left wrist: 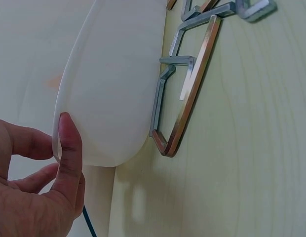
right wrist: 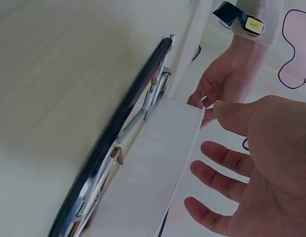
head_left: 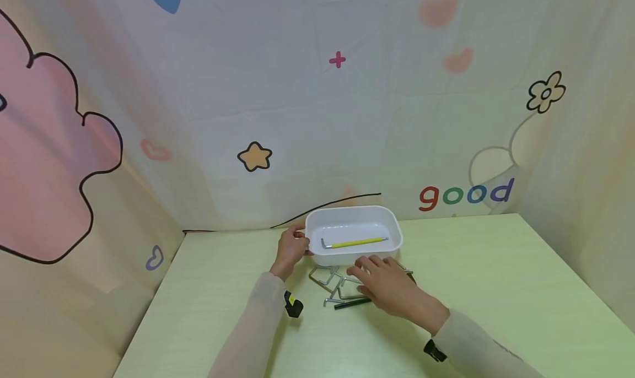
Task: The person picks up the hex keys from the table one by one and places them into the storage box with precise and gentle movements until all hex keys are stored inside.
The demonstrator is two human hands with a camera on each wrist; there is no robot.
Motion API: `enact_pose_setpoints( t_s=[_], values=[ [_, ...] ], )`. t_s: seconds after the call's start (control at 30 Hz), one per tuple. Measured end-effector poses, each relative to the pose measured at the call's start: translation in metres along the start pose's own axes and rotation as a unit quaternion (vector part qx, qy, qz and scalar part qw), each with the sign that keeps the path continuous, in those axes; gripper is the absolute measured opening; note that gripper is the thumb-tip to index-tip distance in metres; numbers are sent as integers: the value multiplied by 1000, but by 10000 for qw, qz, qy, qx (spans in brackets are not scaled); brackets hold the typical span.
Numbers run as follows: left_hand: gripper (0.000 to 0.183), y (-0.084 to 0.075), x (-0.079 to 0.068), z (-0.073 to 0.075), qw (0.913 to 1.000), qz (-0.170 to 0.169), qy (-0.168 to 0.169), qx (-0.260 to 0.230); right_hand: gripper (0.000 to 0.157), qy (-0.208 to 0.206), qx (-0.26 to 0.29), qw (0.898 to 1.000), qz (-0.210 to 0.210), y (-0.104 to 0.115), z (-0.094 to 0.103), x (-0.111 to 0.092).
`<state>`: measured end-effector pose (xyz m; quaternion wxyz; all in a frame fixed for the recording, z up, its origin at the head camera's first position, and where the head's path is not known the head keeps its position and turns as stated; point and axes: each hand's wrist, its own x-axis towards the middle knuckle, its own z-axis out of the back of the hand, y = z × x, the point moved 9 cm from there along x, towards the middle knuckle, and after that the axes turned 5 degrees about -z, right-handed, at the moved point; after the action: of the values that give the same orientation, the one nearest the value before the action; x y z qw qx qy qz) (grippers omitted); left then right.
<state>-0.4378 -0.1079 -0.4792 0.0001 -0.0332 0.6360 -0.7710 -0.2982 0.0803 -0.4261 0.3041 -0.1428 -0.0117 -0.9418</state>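
Note:
A white plastic box [head_left: 329, 258] stands near the back edge of the table, and a yellow-sleeved hex key [head_left: 357, 243] lies inside it. My left hand [head_left: 291, 248] pinches the rim at its left end; in the left wrist view the thumb and fingers sit on either side of the rim [left wrist: 58, 106]. Over the table just in front of the box, my right hand [head_left: 392, 287] hovers with its fingers loosely bent and apart, holding nothing. Below it lie several L-shaped hex keys, among them a bronze-coloured one [left wrist: 192, 94] and a long black one [right wrist: 108, 138].
The pile of hex keys lies close along the box's front wall, partly hidden by my right hand in the head view. A printed curtain [head_left: 297, 91] hangs behind the pale wooden table [head_left: 496, 290] and along its sides.

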Motion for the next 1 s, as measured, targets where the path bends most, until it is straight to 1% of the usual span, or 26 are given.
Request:
enact_pose_setpoints(
  t_s=[0.23, 0.43, 0.53, 0.8, 1.0],
  values=[
    [52, 0, 0, 0, 10000, 43, -8, -33, 38, 200, 92, 9997, 54, 3, -9, -10],
    [53, 0, 0, 0, 10000, 26, -1, -25, 38, 690, 269, 9972, 40, 3, -25, -19],
    [53, 0, 0, 0, 10000, 37, 24, -61, 37, 848, 312, 9959, 6, 1, -30, -24],
    [52, 2, 2, 2, 10000, 69, -57, 20, 38, 879, 358, 9955, 79, -1, -36, -29],
    [51, 1, 0, 0, 9999, 135, 15, -59, 35, 876, 348, 9955, 88, -3, -40, -32]
  ],
)
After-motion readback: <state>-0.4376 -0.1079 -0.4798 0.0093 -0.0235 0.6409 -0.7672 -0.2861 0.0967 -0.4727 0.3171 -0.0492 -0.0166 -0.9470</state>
